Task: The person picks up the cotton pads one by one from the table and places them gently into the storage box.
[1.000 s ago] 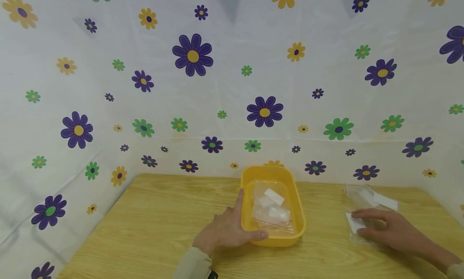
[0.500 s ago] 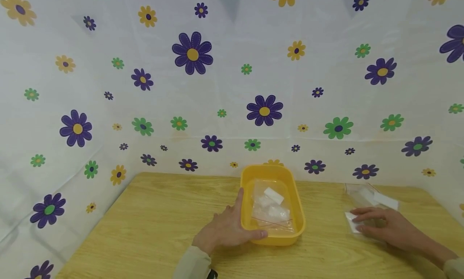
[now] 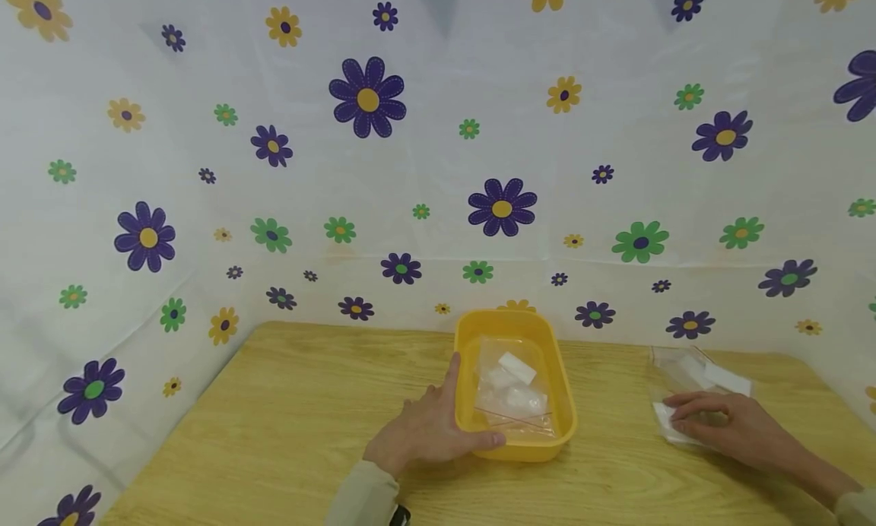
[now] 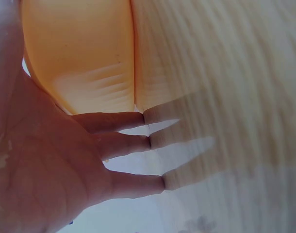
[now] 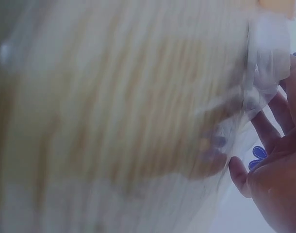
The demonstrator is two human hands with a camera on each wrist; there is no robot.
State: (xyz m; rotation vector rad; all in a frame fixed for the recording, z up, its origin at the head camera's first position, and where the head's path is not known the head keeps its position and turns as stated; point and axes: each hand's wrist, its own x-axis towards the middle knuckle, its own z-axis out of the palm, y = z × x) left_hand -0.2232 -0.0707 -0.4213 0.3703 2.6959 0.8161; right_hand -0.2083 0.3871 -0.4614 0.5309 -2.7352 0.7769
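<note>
A yellow plastic tub [image 3: 564, 404] stands on the wooden table with a clear zip bag [image 3: 503, 351] inside it, white pieces in the bag. My left hand [image 3: 424, 431] rests at the tub's near left corner, thumb along the near wall and index finger against the left wall. In the left wrist view its other fingers [image 4: 136, 183] are straight, tips down at the tabletop. To the right, my right hand [image 3: 732, 427] pinches clear plastic with a flat white piece [image 3: 674, 429] between thumb and fingers. The right wrist view shows this clear plastic bag [image 5: 267, 63] at the fingertips.
Just beyond the right hand lies clear plastic with a reddish zip line and a white block [image 3: 727, 379]. The wooden table [image 3: 308, 404] meets a white, flower-printed sheet [image 3: 424, 169] at the back and along the sides.
My right hand's fingers have closed in on the white piece in its plastic, and the near edge of the plastic has shifted. The left hand and the tub stay put.
</note>
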